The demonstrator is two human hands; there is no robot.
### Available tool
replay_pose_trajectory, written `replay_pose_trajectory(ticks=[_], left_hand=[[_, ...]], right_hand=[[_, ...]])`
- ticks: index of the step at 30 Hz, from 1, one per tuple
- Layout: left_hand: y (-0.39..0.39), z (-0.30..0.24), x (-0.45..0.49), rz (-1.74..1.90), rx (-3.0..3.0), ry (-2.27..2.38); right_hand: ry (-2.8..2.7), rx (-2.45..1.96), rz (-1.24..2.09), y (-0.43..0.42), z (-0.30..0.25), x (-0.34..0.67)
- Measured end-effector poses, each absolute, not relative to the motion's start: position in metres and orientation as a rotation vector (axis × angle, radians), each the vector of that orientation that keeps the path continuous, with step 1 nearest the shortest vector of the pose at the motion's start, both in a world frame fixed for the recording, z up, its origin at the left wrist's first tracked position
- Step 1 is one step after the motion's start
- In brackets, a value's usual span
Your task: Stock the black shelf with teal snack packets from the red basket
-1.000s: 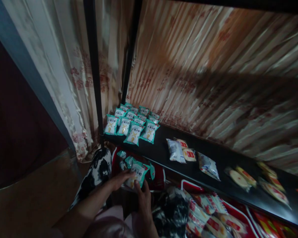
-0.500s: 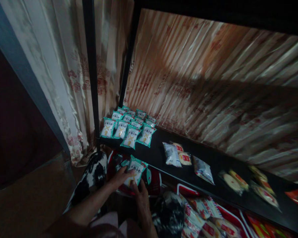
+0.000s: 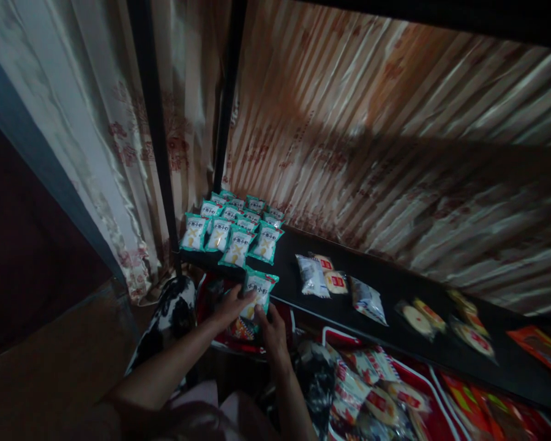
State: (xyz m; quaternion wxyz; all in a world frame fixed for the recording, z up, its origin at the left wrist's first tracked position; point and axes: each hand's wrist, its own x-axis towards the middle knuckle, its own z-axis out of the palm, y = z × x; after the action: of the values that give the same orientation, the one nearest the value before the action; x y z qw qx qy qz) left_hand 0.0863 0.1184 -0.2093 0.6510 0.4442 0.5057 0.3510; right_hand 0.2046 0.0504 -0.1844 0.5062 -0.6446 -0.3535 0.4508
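My left hand [image 3: 229,307] and my right hand [image 3: 270,327] both grip a teal-and-white snack packet [image 3: 258,290], holding it upright at the front edge of a black shelf [image 3: 395,288]. Fingers of both hands are closed on its lower part. Just behind it, at the shelf's left end, several matching teal packets [image 3: 232,229] lie in neat rows. Below the hands sits a red basket [image 3: 239,334] with a darker packet in it.
Clear and red-labelled snack packets [image 3: 330,278] and round cakes [image 3: 417,318] lie scattered along the shelf to the right. Red trays [image 3: 395,392] full of packets sit below the shelf. Black posts [image 3: 151,122] and a patterned curtain [image 3: 349,135] stand behind. A black-and-white bag [image 3: 169,318] rests at left.
Both hands have lifted the teal packet up from the red basket to the shelf's front edge. The camera view has shifted slightly.
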Motion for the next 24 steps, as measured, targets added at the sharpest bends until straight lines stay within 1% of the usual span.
replay_pose_trajectory(ticks=[5,10,15,24], left_hand=[[0.126,-0.202,0.091,0.877,1.161,1.091],[0.132,-0.188,0.100,0.775,1.461,1.349],[0.139,-0.173,0.109,0.711,1.731,1.495],[0.158,-0.186,0.125,0.855,1.959,1.461]], right_hand=[[-0.869,-1.554,1.020,0.064,-0.180,0.216],[-0.934,-1.620,0.876,0.079,-0.180,0.228],[-0.953,-1.602,0.851,0.095,-0.175,0.233],[-0.923,-1.546,0.738,0.128,-0.192,0.249]])
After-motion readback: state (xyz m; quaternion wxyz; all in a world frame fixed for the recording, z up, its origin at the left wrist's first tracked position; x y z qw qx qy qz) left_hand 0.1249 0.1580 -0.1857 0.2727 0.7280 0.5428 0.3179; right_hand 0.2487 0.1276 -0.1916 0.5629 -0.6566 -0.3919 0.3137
